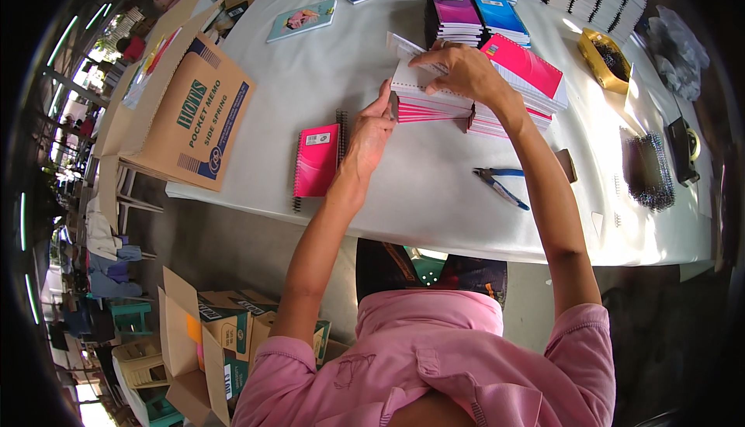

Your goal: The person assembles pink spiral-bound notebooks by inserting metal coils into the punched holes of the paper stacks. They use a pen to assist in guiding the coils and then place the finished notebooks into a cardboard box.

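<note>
A stack of punched notepad sheets with pink covers between them (434, 109) sits in front of me. The fingers of my left hand (372, 131) press against its left edge. My right hand (469, 76) reaches over the top, its thumb and fingers closed around the upper sheets, some of which stand raised and tilted. Touching the right side is a taller pile of pink-covered notepads (526, 66), partly hidden by my right wrist. Left of my left hand lie pink spiral notepads (317, 162).
Blue-handled pliers (504, 186) lie near my right forearm. Purple and blue notepads (458, 17) are piled behind. To the right are a yellow tray of black spirals (604, 58), a heap of wire spirals (648, 171) and a plastic bag (673, 51). A carton (190, 117) stands left.
</note>
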Demonstrator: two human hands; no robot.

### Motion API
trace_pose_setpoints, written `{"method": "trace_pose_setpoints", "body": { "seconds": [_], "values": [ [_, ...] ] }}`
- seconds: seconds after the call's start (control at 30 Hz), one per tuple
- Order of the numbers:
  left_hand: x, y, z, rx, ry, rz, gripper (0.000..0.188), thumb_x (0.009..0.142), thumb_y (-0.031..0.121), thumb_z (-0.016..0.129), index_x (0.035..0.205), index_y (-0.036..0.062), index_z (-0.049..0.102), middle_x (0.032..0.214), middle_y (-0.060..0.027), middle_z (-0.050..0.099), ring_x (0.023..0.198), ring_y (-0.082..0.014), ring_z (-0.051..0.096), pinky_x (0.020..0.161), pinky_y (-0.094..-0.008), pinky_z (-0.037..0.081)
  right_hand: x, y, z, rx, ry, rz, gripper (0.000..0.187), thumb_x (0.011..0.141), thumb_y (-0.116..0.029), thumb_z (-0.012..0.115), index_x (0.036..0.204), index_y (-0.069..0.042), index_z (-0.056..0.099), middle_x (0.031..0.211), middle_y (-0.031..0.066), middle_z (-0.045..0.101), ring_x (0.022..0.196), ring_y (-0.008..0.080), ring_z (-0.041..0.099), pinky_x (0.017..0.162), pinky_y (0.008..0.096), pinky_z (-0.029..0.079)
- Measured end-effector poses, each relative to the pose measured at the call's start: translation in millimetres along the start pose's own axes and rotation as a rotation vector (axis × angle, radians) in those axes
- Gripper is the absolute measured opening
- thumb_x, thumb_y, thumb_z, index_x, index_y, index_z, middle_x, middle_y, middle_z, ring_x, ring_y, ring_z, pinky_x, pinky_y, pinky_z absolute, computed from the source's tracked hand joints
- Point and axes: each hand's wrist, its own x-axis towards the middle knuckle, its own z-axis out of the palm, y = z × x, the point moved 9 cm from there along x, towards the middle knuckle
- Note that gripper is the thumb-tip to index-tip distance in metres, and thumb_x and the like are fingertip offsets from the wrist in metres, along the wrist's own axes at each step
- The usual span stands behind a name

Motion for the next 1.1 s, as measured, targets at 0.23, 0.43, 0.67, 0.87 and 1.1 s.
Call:
{"method": "trace_pose_setpoints", "body": {
  "seconds": [0.23, 0.43, 0.67, 0.87, 1.1],
  "values": [
    [-1, 2, -4, 0.030, 0.030, 0.010, 0.081, 0.076, -0.016, 0.042, 0.150, 0.0153, 0.037, 0.161, -0.0011, 0.020, 0.146, -0.0206, 0.020, 0.106, -0.0293, 0.031, 1, -1, 3, -0.034, -0.007, 0.002, 0.048, 0.065, -0.021, 0.081, 0.112, -0.021, 0.071, 0.101, 0.0096, 0.067, 0.096, 0.0310, 0.064, 0.084, 0.0408, 0.050],
    [-2, 2, -8, 0.051, 0.090, 0.013, 0.078, 0.077, -0.019, 0.038, 0.146, 0.0171, 0.045, 0.160, 0.0013, 0.025, 0.144, -0.0168, 0.026, 0.103, -0.0241, 0.031, 2, 1, 3, -0.014, 0.005, -0.011, 0.046, 0.067, -0.019, 0.080, 0.112, -0.022, 0.071, 0.102, 0.0100, 0.067, 0.094, 0.0310, 0.064, 0.083, 0.0406, 0.051],
    [-9, 40, -3, 0.943, 0.151, 0.349, 0.088, 0.065, -0.021, 0.037, 0.136, 0.0263, 0.058, 0.157, 0.0001, 0.034, 0.146, -0.0320, 0.023, 0.109, -0.0314, 0.035, -2, 6, 6, -0.025, 0.040, -0.033, 0.040, 0.071, -0.016, 0.078, 0.110, -0.023, 0.072, 0.099, 0.0092, 0.066, 0.088, 0.0301, 0.065, 0.077, 0.0416, 0.051],
    [-4, 61, -2, 1.185, 0.197, 0.443, 0.083, 0.065, -0.020, 0.038, 0.126, 0.0295, 0.065, 0.155, 0.0049, 0.035, 0.145, -0.0405, 0.022, 0.108, -0.0415, 0.042, 3, -1, 5, -0.069, 0.027, -0.029, 0.039, 0.070, -0.021, 0.080, 0.109, -0.023, 0.072, 0.101, 0.0092, 0.066, 0.088, 0.0273, 0.066, 0.076, 0.0397, 0.052],
    [1, 81, 5, 1.286, 0.233, 0.353, 0.080, 0.065, -0.016, 0.041, 0.121, 0.0325, 0.068, 0.156, 0.0078, 0.033, 0.144, -0.0379, 0.026, 0.108, -0.0432, 0.042, 1, -14, 3, -0.158, 0.031, 0.003, 0.044, 0.066, -0.024, 0.083, 0.109, -0.021, 0.073, 0.105, 0.0102, 0.066, 0.091, 0.0287, 0.066, 0.080, 0.0395, 0.053]
  ]
}}
